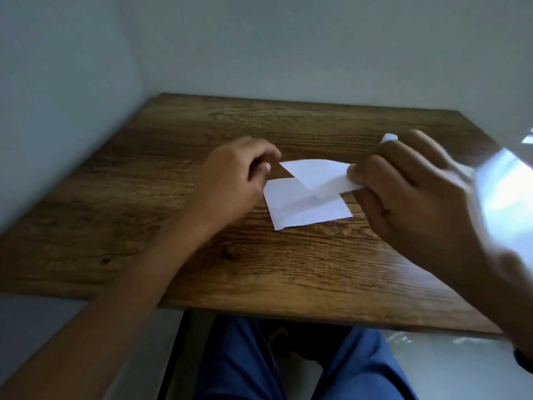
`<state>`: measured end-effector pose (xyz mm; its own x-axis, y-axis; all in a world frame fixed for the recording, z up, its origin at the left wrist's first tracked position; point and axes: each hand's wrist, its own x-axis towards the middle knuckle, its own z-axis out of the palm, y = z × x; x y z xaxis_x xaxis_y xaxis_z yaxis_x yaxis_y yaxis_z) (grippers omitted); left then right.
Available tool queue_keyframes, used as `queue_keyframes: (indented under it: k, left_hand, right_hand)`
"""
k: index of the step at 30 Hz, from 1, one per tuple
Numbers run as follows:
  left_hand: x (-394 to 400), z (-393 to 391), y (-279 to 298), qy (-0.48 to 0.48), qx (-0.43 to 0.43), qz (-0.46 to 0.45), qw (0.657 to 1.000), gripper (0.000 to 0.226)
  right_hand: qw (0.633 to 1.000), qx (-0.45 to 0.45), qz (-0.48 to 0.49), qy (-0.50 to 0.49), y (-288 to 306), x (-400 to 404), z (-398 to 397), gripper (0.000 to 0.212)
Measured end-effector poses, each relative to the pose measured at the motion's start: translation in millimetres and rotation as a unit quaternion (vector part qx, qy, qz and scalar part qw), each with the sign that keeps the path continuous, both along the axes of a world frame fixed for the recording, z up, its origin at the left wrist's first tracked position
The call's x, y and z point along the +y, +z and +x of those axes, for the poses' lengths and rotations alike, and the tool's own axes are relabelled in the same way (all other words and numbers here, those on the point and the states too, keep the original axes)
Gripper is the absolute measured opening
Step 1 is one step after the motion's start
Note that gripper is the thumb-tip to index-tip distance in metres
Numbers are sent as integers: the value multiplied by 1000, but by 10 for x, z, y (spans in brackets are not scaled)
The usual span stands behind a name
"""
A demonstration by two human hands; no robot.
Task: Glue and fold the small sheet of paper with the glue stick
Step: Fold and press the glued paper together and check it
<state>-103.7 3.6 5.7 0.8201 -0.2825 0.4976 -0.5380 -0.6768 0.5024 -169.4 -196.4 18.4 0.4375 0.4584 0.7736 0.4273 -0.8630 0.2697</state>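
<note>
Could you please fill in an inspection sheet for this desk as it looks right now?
Surface: wooden table, in a wall corner.
Job's things: paper lies flat at the near part, far flap lifted; white object behind the right fingers, possibly the glue stick, too blurred to tell.
Clutter: nothing seen.
Grippers: left hand at the paper's left edge; right hand pinching the flap's right end.
Cables: nothing seen.
Surroundings: plain walls; blue trousers below the table.
</note>
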Motion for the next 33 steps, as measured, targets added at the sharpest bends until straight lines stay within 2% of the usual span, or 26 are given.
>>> queue_keyframes:
  k: [5,8,11,19,33]
  left_hand:
    - [109,348,89,51,119,4,992,19]
    - [159,543,70,29,204,-8,978,16]
    - [168,581,-7,5,250,-24,968,12]
    - [183,563,-109,-25,199,94,975,8]
    - [166,572,-180,-25,173,95,980,7]
  right_hand:
    - [998,-1,-56,13,-136,138,351,20]
    - [994,17,-99,37,-253,142,464,22]
    - [989,36,-132,52,-338,96,457,25]
    - [984,60,-153,71,-387,99,480,27]
    - [980,78,-171,66,-419,136,519,27]
